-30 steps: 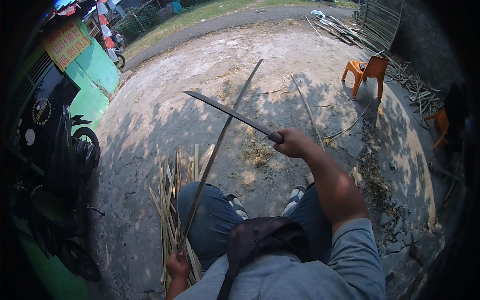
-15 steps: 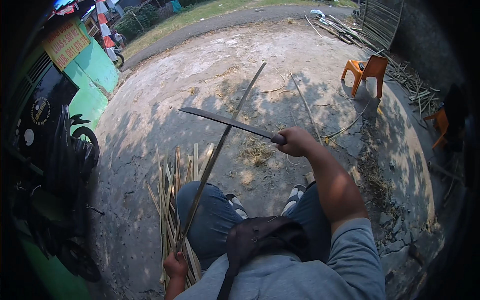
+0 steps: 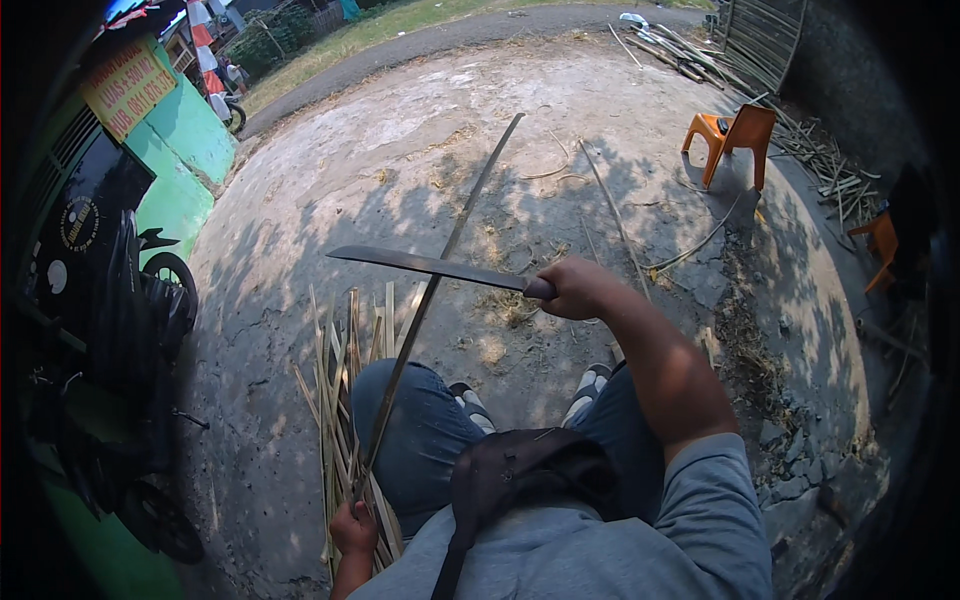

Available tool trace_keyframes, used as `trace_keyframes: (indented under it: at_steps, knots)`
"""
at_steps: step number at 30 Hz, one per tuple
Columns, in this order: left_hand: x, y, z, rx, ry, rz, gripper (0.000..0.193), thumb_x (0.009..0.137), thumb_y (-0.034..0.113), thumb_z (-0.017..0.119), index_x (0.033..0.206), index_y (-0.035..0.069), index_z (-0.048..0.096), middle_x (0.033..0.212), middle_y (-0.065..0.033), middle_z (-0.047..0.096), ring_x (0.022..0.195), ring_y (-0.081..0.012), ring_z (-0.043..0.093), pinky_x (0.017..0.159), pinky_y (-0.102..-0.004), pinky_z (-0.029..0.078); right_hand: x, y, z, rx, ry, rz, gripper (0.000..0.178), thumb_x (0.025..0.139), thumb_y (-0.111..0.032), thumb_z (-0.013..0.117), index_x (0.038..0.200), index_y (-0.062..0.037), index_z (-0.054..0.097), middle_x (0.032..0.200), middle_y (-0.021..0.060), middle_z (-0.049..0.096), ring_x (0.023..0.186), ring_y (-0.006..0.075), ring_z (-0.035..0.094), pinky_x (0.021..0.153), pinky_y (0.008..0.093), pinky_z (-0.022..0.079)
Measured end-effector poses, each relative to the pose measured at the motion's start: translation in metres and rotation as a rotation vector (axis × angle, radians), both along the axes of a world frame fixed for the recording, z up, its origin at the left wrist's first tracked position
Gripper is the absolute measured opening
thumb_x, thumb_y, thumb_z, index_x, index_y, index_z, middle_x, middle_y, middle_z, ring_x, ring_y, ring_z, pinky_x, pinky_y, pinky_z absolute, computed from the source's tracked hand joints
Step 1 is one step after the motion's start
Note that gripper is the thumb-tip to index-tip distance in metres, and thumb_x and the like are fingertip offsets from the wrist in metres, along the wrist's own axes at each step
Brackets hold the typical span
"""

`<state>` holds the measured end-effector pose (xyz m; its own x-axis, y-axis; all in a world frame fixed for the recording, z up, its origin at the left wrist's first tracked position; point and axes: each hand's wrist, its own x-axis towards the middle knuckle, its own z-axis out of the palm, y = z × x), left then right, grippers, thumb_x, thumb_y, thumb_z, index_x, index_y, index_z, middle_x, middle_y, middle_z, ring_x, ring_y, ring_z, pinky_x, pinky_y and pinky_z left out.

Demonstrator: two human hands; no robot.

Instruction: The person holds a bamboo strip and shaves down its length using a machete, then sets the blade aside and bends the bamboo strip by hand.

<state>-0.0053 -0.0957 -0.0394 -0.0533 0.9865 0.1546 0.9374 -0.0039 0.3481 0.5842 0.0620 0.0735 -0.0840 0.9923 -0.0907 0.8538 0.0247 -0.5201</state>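
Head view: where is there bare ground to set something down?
Mostly bare concrete lies between the parked motorbike and the bundle of strips, and beyond the held strip, toward the road. It is crowded beside the left hand, where strips bunch, and right of the orange chair, along the stick pile.

There's a long, narrow brownish strip [image 3: 406, 350] slanting up toward one o'clock, crossed by a grey-bladed machete [image 3: 475, 273] pointing to nine.

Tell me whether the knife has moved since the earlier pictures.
Yes: the knife, held in the right hand, has shifted left and toward the person's body, judged against the upright orange chair.
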Motion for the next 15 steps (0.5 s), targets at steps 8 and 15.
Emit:
trace_keyframes:
  at_steps: [8, 15]
  knots:
    - [-0.004, 0.001, -0.005, 0.005, -0.011, -0.015, 0.078, 0.101, 0.071, 0.04, 0.078, 0.0, 0.06, 0.068, -0.0261, 0.059, 0.071, -0.0525, 0.062, 0.06, -0.0551, 0.043, -0.001, -0.001, 0.003, 0.049, -0.099, -0.027, 0.023, 0.082, -0.028, 0.073, 0.102, -0.0193, 0.077, 0.097, 0.0116, 0.076, 0.094, 0.0348, 0.072, 0.082, 0.0473, 0.057]
    - [-0.002, 0.002, -0.002, 0.045, -0.017, -0.027, 0.074, 0.1, 0.07, 0.044, 0.077, 0.002, 0.06, 0.064, -0.0224, 0.058, 0.066, -0.049, 0.062, 0.057, -0.0534, 0.044, -0.003, -0.001, 0.003, 0.024, -0.082, -0.049, 0.02, 0.083, -0.029, 0.073, 0.1, -0.0198, 0.077, 0.097, 0.0107, 0.076, 0.095, 0.0341, 0.072, 0.082, 0.0472, 0.057]
